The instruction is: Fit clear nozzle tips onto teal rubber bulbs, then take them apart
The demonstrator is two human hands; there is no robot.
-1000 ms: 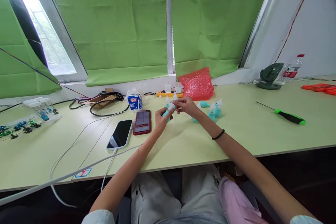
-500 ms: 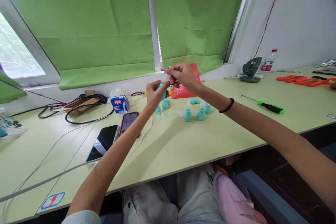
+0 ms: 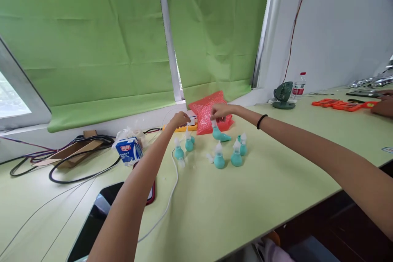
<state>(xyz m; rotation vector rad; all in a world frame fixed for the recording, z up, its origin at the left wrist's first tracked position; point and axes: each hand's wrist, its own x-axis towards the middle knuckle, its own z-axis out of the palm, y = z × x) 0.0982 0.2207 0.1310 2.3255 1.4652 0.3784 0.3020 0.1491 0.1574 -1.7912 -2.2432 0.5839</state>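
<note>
The blue carton (image 3: 129, 151), at 8 o'clock from the left hand (image 3: 180, 119), reads "SWEET" in white; its red panel is too small to make out. The red-and-white label of the bottle (image 3: 299, 85), at 2 o'clock from the right hand (image 3: 221, 111), cannot be read either.

The right hand pinches the clear tip of a teal bulb (image 3: 215, 132), which hangs tilted just below the fingers at about 7 o'clock. The left hand's fingers bend down to the tip of a second bulb (image 3: 189, 145), at 5 o'clock from it; whether they grip cannot be told. Three more tipped bulbs (image 3: 219, 161) stand between 4 and 6 o'clock from the right hand.

Bare desk (image 3: 211, 208) opens at 6 o'clock from these, down to the slanting near edge; a white cable (image 3: 176, 180) curves along its left side.
</note>
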